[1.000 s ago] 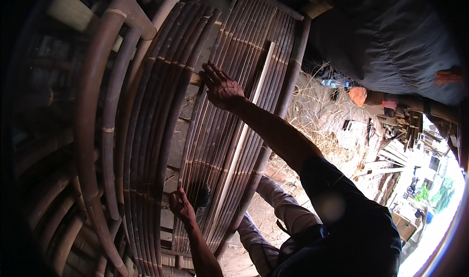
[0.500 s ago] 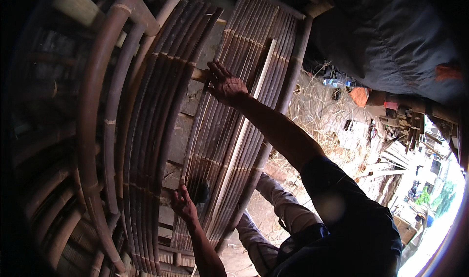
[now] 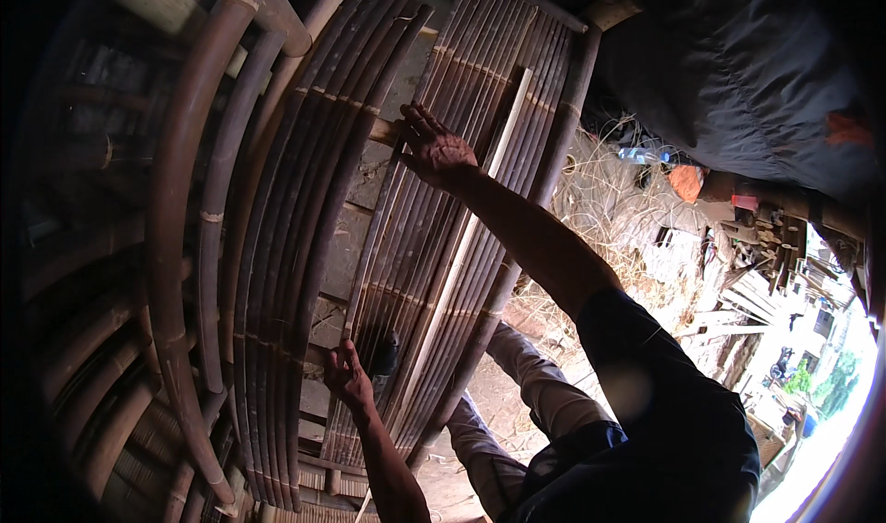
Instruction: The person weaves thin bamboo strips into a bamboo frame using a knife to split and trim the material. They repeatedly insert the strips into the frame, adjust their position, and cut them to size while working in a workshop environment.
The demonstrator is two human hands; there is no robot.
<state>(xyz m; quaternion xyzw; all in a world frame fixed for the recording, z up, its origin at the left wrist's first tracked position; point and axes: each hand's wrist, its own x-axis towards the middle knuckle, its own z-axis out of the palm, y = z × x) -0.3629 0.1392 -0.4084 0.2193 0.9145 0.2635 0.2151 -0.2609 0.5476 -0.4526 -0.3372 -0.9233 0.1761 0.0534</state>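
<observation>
A bamboo slat panel (image 3: pixel 443 274) lies in front of me, its long thin strips tied across with pale bindings. My right hand (image 3: pixel 441 149) rests palm down across the panel's left edge, fingers stretched out and thumb apart. Lower along the same edge, my left hand (image 3: pixel 351 380) touches the outermost strip, its fingers partly bent and apart. A loose pale strip (image 3: pixel 480 200) lies lengthwise on the panel. To the left, across a gap, is a second group of darker bamboo slats (image 3: pixel 295 219). The undersides of both hands are hidden.
Thick curved bamboo poles (image 3: pixel 175 182) stand at the left. A bamboo rail (image 3: pixel 563 126) borders the panel's right side. Dark cloth (image 3: pixel 729 71) hangs at the upper right, above a plastic bottle (image 3: pixel 643 156) and dry straw (image 3: pixel 600 200). My legs show beyond the rail.
The view has shifted slightly, so the slats sit a little higher and farther right. Both hands stay at about the same spots on the panel's edge.
</observation>
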